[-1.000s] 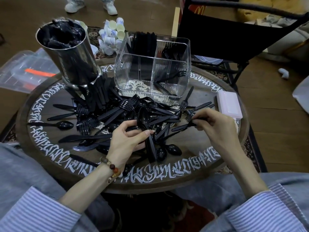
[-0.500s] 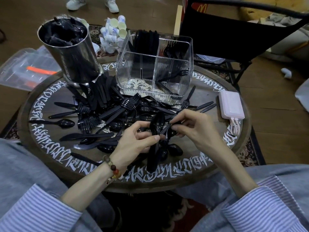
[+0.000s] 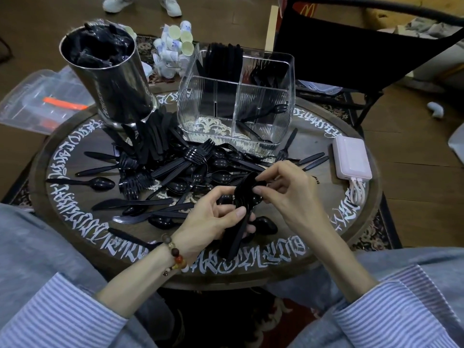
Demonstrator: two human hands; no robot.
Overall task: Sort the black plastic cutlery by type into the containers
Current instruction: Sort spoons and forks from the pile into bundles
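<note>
Both hands grip stacked spoons before the cutlery pile.

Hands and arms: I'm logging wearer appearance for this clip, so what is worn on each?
Both forearms are bare, with blue-and-white striped shirt sleeves pushed up toward the elbows. The left hand has a beaded bracelet at the wrist, with brown, red and orange beads. The right hand shows no ring, watch or bracelet.

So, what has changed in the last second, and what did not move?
The right hand left the cutlery near the pink power bank and moved left to the spoon stack, where it now pinches the bowls. The left hand kept its grip on the stack handles. The clear divided container, the metal cylinder and the loose pile stayed put.
</note>
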